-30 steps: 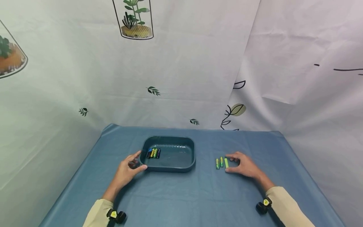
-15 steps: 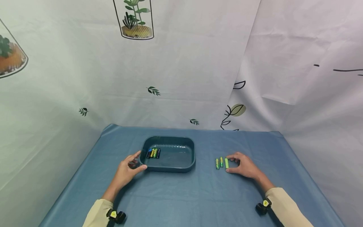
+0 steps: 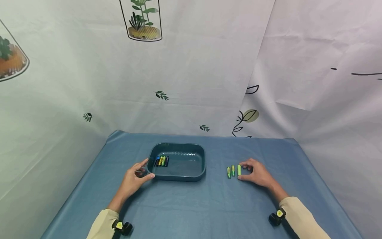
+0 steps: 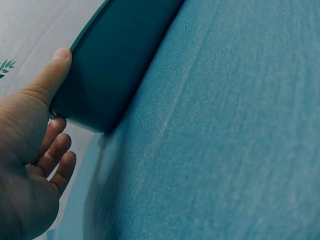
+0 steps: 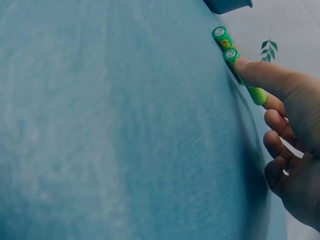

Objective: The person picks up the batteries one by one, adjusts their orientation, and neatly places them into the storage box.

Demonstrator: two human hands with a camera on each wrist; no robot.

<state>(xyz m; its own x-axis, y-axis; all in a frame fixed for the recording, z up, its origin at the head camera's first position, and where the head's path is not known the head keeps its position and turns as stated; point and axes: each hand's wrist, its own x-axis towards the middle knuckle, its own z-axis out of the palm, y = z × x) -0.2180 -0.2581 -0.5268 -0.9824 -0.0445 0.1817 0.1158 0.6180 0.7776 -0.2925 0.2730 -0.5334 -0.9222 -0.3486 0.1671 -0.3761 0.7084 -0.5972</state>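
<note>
At the right, my right hand (image 3: 256,172) pinches a lime-green battery (image 3: 239,170) lengthwise, thumb at its near end and index finger at its far end. In the right wrist view the thumb covers part of this battery (image 5: 258,95). Just left of it lie two green-and-yellow batteries, an outer one (image 3: 228,172) and an inner one (image 3: 233,170). My left hand (image 3: 134,177) grips the left end of a dark teal tray (image 3: 182,178), thumb on the near rim, index finger towards the far side. Inside the tray, several batteries (image 3: 161,161) lie side by side at the left.
A blue cloth (image 3: 191,205) covers the table. Pale printed curtains (image 3: 191,66) hang behind it and along both sides. A small black camera is strapped at the left wrist (image 3: 122,227) and another at the right wrist (image 3: 277,216).
The lime-green battery has shifted slightly right and straightened, with the right hand's fingers now closer on its ends. The left hand and the tray have stayed put.
</note>
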